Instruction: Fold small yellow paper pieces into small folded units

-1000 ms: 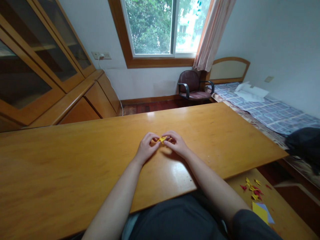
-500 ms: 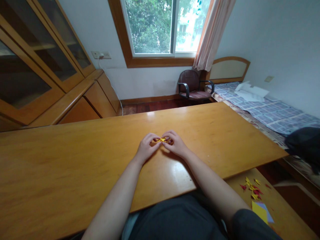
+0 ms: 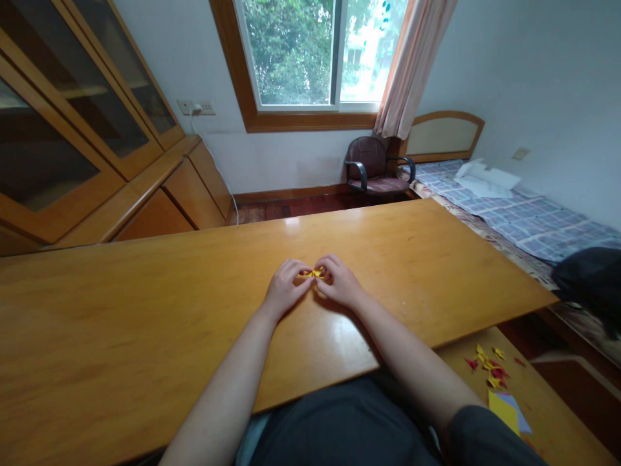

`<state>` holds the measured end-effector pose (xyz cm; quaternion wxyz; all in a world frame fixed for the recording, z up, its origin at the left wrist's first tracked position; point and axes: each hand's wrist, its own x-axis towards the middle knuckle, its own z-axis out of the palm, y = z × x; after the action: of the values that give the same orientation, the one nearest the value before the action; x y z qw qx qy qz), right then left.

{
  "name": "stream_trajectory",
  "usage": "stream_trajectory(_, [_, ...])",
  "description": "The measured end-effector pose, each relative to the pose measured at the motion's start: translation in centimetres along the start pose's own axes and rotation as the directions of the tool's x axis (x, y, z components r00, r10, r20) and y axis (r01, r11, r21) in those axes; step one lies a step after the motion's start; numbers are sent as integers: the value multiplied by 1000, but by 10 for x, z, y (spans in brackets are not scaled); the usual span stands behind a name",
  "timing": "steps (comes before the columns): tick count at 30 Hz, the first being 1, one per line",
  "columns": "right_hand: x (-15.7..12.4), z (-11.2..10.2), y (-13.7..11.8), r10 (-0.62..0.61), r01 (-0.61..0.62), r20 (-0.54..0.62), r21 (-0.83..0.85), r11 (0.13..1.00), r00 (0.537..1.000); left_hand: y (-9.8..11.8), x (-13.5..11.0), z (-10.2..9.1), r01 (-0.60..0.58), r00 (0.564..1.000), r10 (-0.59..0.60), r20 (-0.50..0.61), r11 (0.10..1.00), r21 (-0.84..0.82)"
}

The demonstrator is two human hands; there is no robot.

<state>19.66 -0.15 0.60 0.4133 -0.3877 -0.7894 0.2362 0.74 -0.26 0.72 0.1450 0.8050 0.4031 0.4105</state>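
Note:
A small yellow paper crane (image 3: 317, 273) is pinched between my two hands, just above the wooden table (image 3: 145, 310). My left hand (image 3: 286, 285) grips its left side with thumb and fingertips. From the other side, my right hand (image 3: 339, 281) holds it with thumb and curled fingers. The fingertips of both hands nearly meet, so parts of the folded paper are hidden.
Lower right, a lower wooden surface (image 3: 466, 356) bears several yellow and red folded paper pieces (image 3: 495, 369) and a yellow paper sheet (image 3: 503, 411). Beyond the table stand a chair (image 3: 371, 168) and a bed (image 3: 533, 207); a cabinet (image 3: 145, 155) is at left.
My fingers have shifted very slightly on the paper crane, and a bit more of its yellow paper shows between them. Both hands stay in the same place.

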Motion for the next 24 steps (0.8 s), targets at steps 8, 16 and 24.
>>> stream_trajectory(8, [0, 0, 1, 23, -23, -6, -8, 1000, 1000, 1, 0, 0, 14, 1000, -14, -24, 999, -32])
stream_trajectory(16, [0, 3, 5, 43, -42, -21, 39, 998, 999, 1, 0, 0, 29, 999, -30, -28, 998, -49])
stream_trajectory(24, [0, 3, 6, 40, -38, -29, 86, 996, 999, 1, 0, 0, 37, 999, -38, -28, 998, -55])
